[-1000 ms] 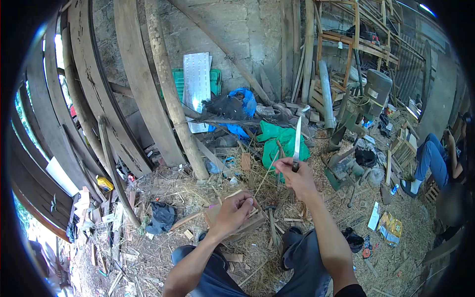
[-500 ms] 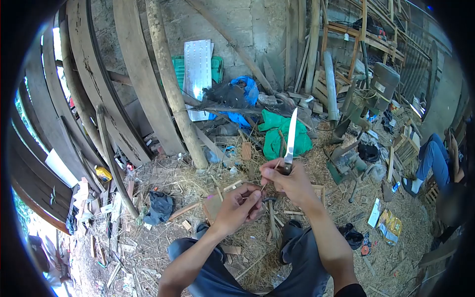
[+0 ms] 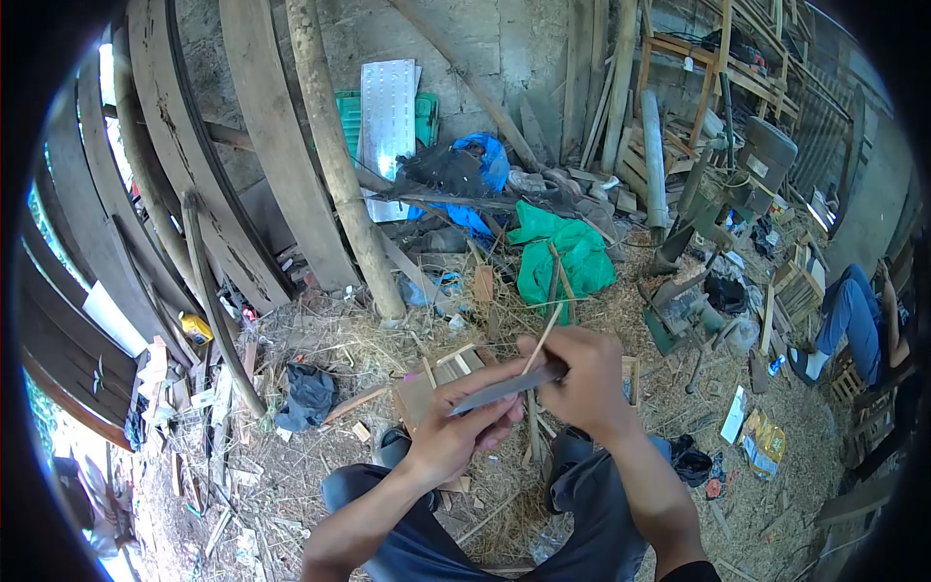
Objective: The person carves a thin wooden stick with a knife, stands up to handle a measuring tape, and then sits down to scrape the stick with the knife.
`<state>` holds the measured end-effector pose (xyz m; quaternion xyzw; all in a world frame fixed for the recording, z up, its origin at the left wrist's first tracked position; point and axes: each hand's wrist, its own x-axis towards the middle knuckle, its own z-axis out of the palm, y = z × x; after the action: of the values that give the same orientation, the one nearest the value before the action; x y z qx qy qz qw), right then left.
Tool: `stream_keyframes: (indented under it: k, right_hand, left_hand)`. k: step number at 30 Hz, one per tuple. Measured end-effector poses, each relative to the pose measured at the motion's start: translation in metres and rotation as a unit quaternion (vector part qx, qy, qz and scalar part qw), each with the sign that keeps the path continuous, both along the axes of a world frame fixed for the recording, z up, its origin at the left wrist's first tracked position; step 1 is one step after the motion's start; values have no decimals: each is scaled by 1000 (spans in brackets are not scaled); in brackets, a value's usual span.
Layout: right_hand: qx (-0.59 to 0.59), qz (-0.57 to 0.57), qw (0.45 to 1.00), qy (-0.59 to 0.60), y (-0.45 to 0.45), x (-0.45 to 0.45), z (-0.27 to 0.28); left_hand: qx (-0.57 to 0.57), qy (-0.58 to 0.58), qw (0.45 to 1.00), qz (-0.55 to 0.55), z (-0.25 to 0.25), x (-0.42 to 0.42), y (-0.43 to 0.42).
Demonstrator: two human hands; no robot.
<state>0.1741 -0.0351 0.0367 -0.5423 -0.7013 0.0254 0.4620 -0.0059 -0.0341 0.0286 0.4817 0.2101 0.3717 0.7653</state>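
Note:
My right hand (image 3: 582, 378) is closed round the dark handle of a knife. The knife's blade (image 3: 499, 390) points left and lies across the fingers of my left hand (image 3: 461, 427). A thin pale stick (image 3: 543, 338) rises at a slant between the two hands; its lower end is hidden by the fingers and blade. My left hand's fingers are pressed together beside the blade, round the stick's lower part as far as I can see. Below and behind my left hand is a small wooden box (image 3: 415, 400).
A green plastic bag (image 3: 562, 257) lies ahead on the straw-covered ground. A wooden pole (image 3: 335, 165) leans at the left. A machine (image 3: 713, 204) stands at the right, and a seated person (image 3: 849, 315) is at the far right. A black bag (image 3: 307, 396) lies left.
The knife has swung from upright down to the left, and its blade now meets my left hand. Both hands have drawn together, with the thin stick now slanting up between them.

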Motion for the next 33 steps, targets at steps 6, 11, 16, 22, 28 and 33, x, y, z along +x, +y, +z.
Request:
stream_keyframes:
  k: [6,11,16,22,28,33]
  right_hand:
    - [82,-73,991,-81,0,-13,-8]
    - [74,-165,977,-111,-2,-14,-10]
    - [109,-239,959,-101,9,-10,-10]
    - [1,-346,935,-72,20,32,-8]
    - [26,-246,967,-58,19,15,-20]
    - [105,-167,978,-64,14,-3,-12]
  left_hand:
    - [-7,11,1000,-16,2,-3,1]
    - [-40,-3,999,-28,7,0,-2]
    - [-83,-1,997,-5,7,2,-3]
    - [-40,16,999,-17,3,2,-7]
    - [-35,9,999,38,1,5,4]
    - [-43,29,997,66,-10,8,3]
